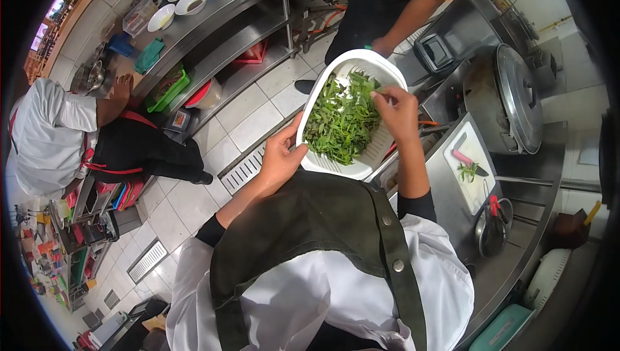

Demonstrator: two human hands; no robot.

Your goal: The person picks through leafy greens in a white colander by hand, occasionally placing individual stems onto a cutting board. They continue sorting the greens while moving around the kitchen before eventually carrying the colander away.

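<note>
A white slotted basket (381, 149) is held in front of my apron, above the floor. Leafy green herbs (341, 125) are heaped inside it. My left hand (282, 156) grips the basket's left rim, thumb over the edge. Reaching over the right side, my right hand (396, 113) has its fingertips pinched together on some of the leaves. To my right, a white cutting board (469, 164) carries a knife with a pink handle (461, 156) and a few loose green sprigs (470, 171).
A large lidded pot (500, 99) stands at right. Red-handled tongs (495, 212) lie by the board. One person in dark clothes (403, 12) stands just beyond the basket; another in white (51, 134) works at left. White bowls (192, 2) line a steel counter (242, 2).
</note>
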